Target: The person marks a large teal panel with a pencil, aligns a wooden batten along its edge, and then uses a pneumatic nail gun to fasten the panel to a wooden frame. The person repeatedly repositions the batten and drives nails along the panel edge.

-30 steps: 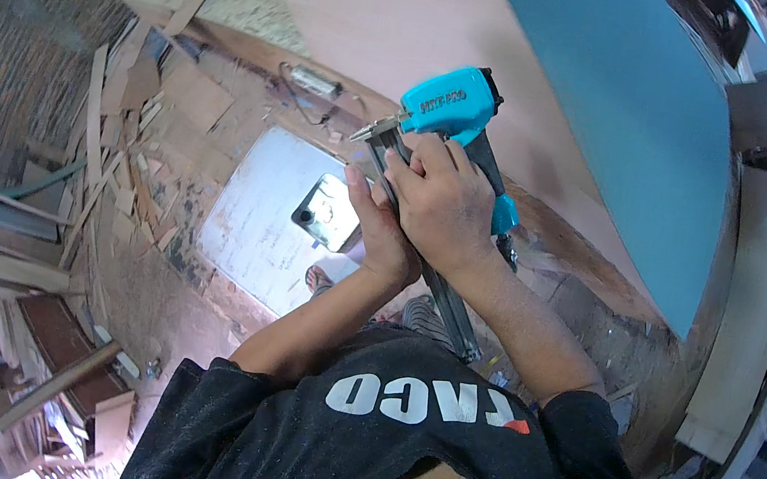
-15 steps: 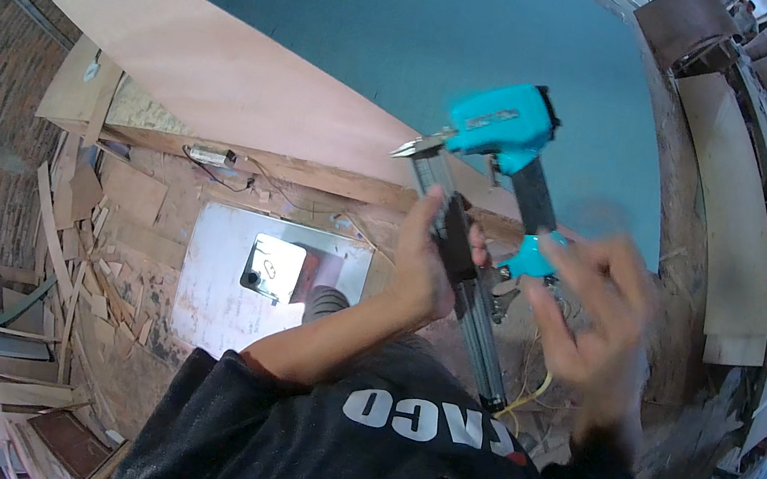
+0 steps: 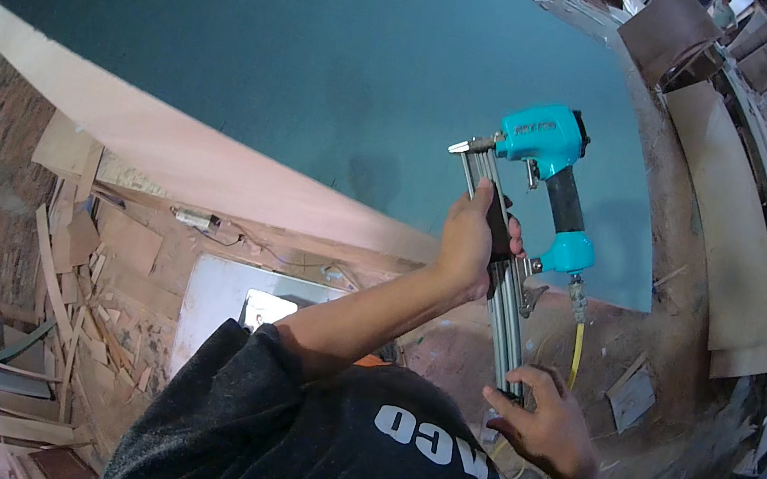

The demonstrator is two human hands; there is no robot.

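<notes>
A turquoise and black nail gun [image 3: 543, 134] is held out at an angle over a large blue-green panel [image 3: 285, 40], its metal nose pointing left. My left hand [image 3: 470, 239] is closed round the upper part of its long silver magazine [image 3: 502, 320]. My right hand [image 3: 536, 417] is lower, fingers curled at the magazine's tail end. A yellow air hose [image 3: 577, 348] hangs from the fitting below the black handle. A pale pink panel edge [image 3: 193, 167] runs beneath the blue-green surface.
Wood offcuts [image 3: 68, 308] lie at the left. A white board [image 3: 215, 277] with a shiny square object [image 3: 269, 307] is on the floor below the panel. Long boards [image 3: 729, 237] stand at the right. A person [image 3: 721, 14] is far off at top right.
The view has swung over more of the blue-green panel. My right hand has left the gun's body and moved down to the magazine's tail end. My left hand still grips the magazine.
</notes>
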